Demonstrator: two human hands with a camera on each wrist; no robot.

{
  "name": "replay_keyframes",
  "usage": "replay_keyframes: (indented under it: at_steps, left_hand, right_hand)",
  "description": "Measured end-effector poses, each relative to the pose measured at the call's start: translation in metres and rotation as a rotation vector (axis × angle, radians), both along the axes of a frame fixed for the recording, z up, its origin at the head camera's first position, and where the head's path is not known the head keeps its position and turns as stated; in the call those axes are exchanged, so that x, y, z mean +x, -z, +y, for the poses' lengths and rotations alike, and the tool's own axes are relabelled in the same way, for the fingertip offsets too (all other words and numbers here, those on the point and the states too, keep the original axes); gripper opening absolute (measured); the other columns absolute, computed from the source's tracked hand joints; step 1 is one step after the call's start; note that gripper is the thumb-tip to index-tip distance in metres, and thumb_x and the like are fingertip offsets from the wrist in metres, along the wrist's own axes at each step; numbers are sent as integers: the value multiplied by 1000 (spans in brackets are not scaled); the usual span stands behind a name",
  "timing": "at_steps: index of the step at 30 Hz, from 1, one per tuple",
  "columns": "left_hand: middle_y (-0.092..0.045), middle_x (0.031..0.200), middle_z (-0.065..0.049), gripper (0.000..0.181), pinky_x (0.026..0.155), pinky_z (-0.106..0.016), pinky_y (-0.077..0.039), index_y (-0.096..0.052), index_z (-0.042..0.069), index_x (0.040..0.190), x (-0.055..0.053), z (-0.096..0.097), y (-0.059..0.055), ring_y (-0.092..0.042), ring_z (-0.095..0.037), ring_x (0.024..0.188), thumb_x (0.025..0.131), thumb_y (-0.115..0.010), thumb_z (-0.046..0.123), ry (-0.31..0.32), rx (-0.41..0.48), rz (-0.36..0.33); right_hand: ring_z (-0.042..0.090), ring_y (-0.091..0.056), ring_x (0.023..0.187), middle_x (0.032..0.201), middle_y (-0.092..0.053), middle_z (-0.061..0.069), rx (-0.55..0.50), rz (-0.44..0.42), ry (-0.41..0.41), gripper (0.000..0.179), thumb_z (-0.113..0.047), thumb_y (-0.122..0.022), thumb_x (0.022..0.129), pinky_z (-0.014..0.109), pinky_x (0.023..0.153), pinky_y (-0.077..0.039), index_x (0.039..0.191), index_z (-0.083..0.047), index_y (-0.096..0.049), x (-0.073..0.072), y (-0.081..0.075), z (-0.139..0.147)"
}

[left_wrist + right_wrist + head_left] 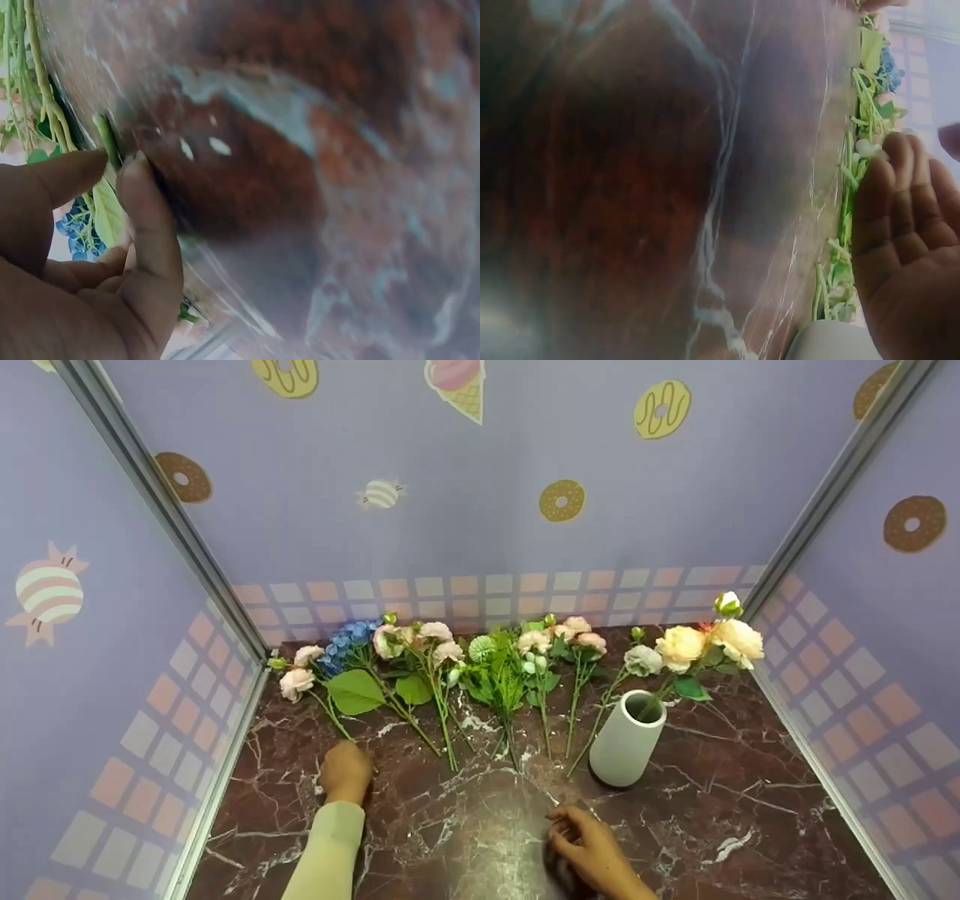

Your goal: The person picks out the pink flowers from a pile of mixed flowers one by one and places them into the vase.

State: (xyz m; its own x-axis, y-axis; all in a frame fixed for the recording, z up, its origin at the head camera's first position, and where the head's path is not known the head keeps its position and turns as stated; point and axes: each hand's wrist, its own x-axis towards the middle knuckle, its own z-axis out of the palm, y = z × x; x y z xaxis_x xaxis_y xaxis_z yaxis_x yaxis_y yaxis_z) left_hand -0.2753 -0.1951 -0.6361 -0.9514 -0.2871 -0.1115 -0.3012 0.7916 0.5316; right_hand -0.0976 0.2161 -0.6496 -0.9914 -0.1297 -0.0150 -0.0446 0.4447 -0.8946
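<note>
At the left, my left hand [346, 772] pinches the lower stem of a pale pink flower [297, 682]. In the left wrist view the stem's cut green end [107, 140] pokes out between the thumb and a finger of my left hand [97, 262]. My right hand [592, 847] is low over the tabletop with loosely bent fingers and holds nothing; it is nearest to the white vase [621, 750]. Cream-yellow flowers [682, 649] stand in the vase, leaning right. In the right wrist view the right hand's fingers [904, 199] are relaxed.
A row of flower stems lies along the back of the dark red marbled table [450, 840]: a blue hydrangea [349, 645], pink flowers [435, 634], green sprigs [502, 675] and a whitish flower [643, 660]. Patterned walls [480, 540] close in the back and both sides.
</note>
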Motion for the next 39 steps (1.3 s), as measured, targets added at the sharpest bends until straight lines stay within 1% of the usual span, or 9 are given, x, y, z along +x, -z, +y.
replay_keyframes:
  at_steps: [5, 7, 11, 15, 18, 25, 29, 35, 39]
  left_hand:
    - [-78, 101, -38, 30, 90, -72, -61, -60, 5, 70, -2, -9, 0, -75, -61, 100, 98, -69, 11, 6, 39, 60]
    - [-79, 99, -36, 26, 91, -71, -61, -62, 4, 69, -3, -10, 1, -75, -59, 99, 92, -73, 11, 2, 47, 65]
    - [-79, 96, -33, 24, 93, -68, -62, -64, 6, 67, -4, -9, 2, -75, -55, 96, 82, -81, 12, 18, 52, 35]
    - [-79, 99, -34, 21, 93, -69, -62, -69, 1, 74, -4, -10, 6, -75, -54, 95, 86, -78, 16, 40, 44, 7]
    - [-78, 99, -35, 28, 89, -68, -63, -71, -2, 78, -8, -14, 17, -76, -54, 92, 92, -71, 22, 38, 42, 7]
    - [-79, 90, -27, 35, 80, -62, -63, -68, 8, 67, -38, -36, 62, -75, -45, 83, 95, -66, 29, 59, 61, 21]
    - [-78, 81, -20, 37, 79, -60, -64, -66, 12, 63, -49, -47, 79, -75, -41, 78, 97, -61, 24, 75, 86, 7]
    - [-80, 87, -27, 37, 94, -65, -65, -75, 2, 76, -54, -56, 86, -80, -51, 92, 106, -68, 24, 85, 96, 4]
    - [-81, 88, -24, 36, 86, -54, -68, -78, -1, 85, -51, -63, 83, -82, -41, 82, 108, -74, 27, 73, 145, -48]
  right_hand:
    - [14, -75, 86, 105, -81, 15, -56, -100, -61, 27, -10, -75, 107, 24, 69, -61, 130, 4, -71, -2, 2, -3]
    - [16, -77, 88, 106, -81, 15, -70, -120, -78, 27, -9, -74, 106, 25, 67, -62, 130, 4, -70, -2, 3, -4]
    - [10, -74, 87, 105, -82, 11, -44, -135, -97, 24, -13, -74, 105, 24, 66, -59, 126, -1, -73, -1, 6, -5]
    - [2, -68, 82, 101, -82, 10, -29, -134, -134, 19, -14, -75, 105, 23, 66, -55, 120, -3, -75, 1, 8, -6]
    - [0, -65, 79, 99, -81, 11, -40, -146, -159, 18, -12, -74, 104, 22, 66, -52, 119, -1, -75, 2, 10, -5]
    - [-2, -63, 81, 101, -79, 10, -51, -135, -159, 17, -11, -74, 104, 20, 68, -51, 116, 1, -75, 0, 11, -4]
    - [0, -61, 76, 98, -78, 9, -68, -158, -164, 16, -11, -73, 103, 21, 65, -49, 115, 0, -75, -1, 12, -7]
    - [0, -59, 73, 92, -77, 7, -59, -152, -173, 15, -10, -73, 100, 20, 64, -48, 112, -2, -76, -2, 11, -12]
    - [-1, -60, 74, 92, -78, 9, -62, -147, -173, 14, -9, -73, 100, 20, 65, -48, 111, -1, -75, -2, 13, -16]
